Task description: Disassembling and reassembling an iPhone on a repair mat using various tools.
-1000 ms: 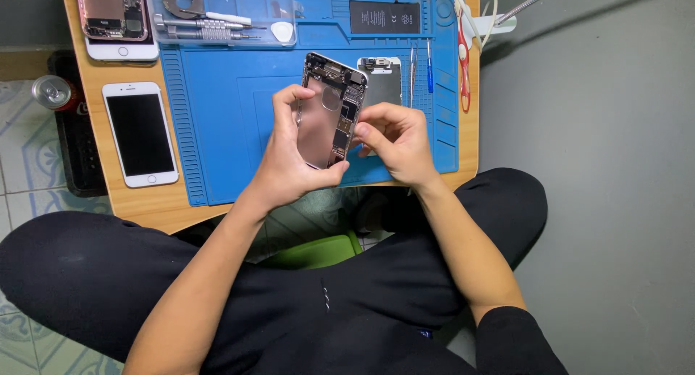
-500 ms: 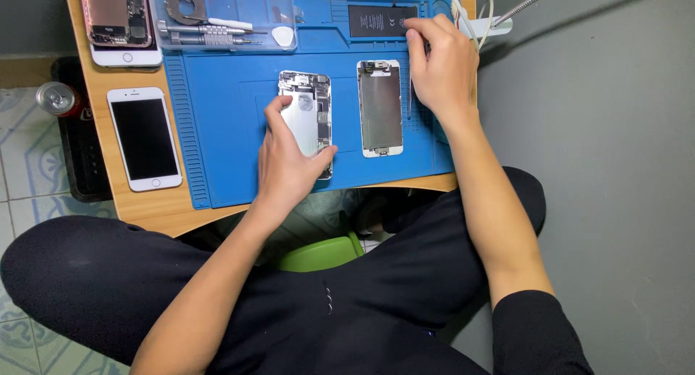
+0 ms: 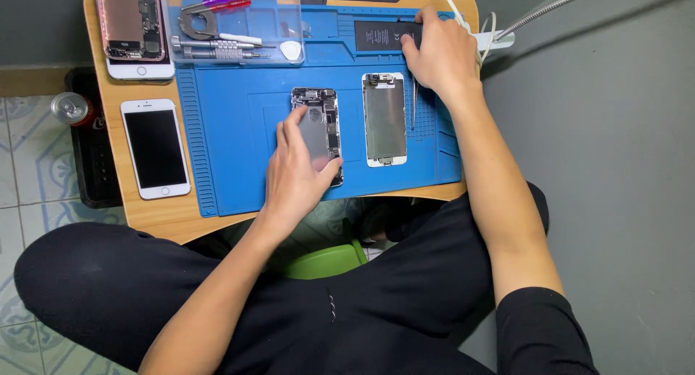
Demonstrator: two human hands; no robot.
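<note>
Grey floor and patterned tile surround a small wooden bench (image 3: 148, 216) carrying a blue repair mat (image 3: 239, 129), the landmark for everything else. Near the mat's middle lies an opened phone body (image 3: 318, 129), its circuitry facing up; the left hand (image 3: 297, 176) lies flat over its lower half, fingers spread and loosely open, pinning it rather than gripping. Just right of it on the mat lies the detached screen panel (image 3: 384, 119), untouched. At the mat's upper right edge the right hand (image 3: 438, 53) curls over a black battery (image 3: 380, 36), fingertips on its end; whether it actually grips I cannot tell. Thin tweezers (image 3: 414, 103) lie on the mat below that hand. A clear tool tray (image 3: 235, 24) sits on the mat's top left, and two more phones lie left of the mat.

The phone body looks light, stiff and fragile (exposed boards and connectors), so its metal side edges seem the safest hold. The battery is probably slightly pliable, best taken by its long edges without bending
</note>
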